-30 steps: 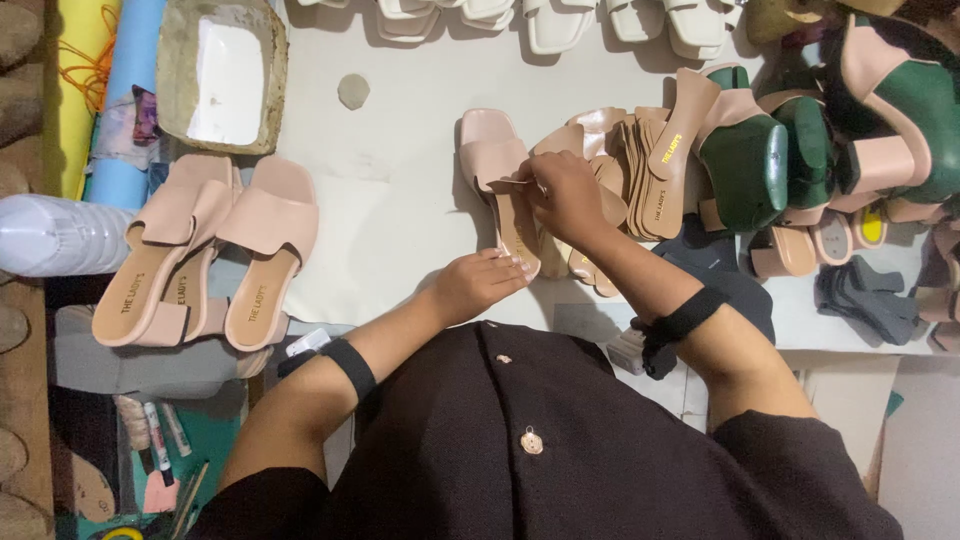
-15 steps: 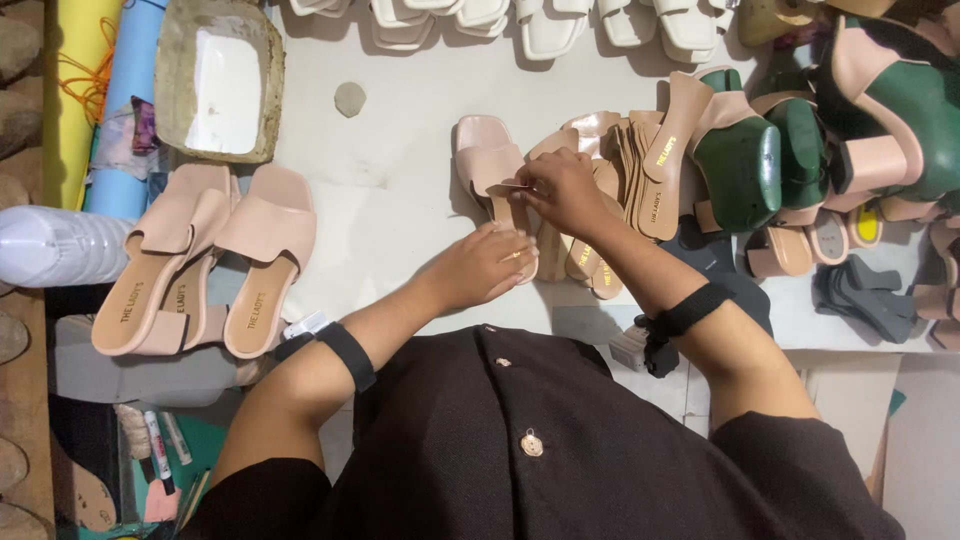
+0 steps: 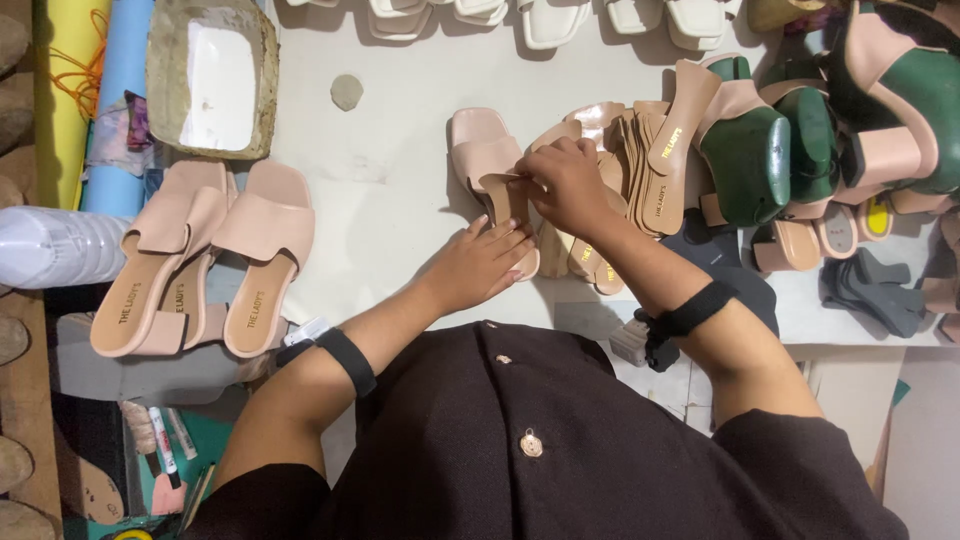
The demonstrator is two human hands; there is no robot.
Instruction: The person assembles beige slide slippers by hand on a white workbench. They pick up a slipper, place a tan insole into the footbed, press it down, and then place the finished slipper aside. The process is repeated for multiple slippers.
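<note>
A pink open-toe sandal lies on the white table in front of me. My left hand presses flat on its heel end, fingers spread. My right hand pinches a tan insole and holds it over the sandal's footbed. Just right of that hand a stack of tan insoles fans out on the table.
Two finished pink sandals lie at the left beside a clear plastic bottle. A worn block with a white face sits at the back left. Green shoe lasts with pink uppers crowd the right. White sandals line the far edge.
My left hand has slid forward onto the sandal's heel end and flattened there. My right hand has stayed at the insole over the sandal.
</note>
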